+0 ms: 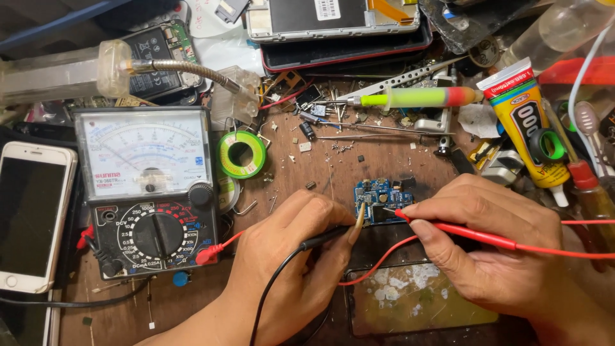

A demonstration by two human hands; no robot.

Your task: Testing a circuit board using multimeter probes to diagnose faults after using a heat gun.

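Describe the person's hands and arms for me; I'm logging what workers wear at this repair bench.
Both the left hand and the right hand are bare: no gloves, rings or watch show. No sleeve reaches either wrist or visible forearm. Fingernails look short.

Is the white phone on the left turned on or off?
It looks off or asleep: the white phone lies face up beside the analog multimeter, and its screen is all dark, with nothing lit.

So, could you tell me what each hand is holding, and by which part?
The left hand pinches the black test probe near its tip; the right hand grips the red test probe along its shaft. Both tips meet the blue circuit board.
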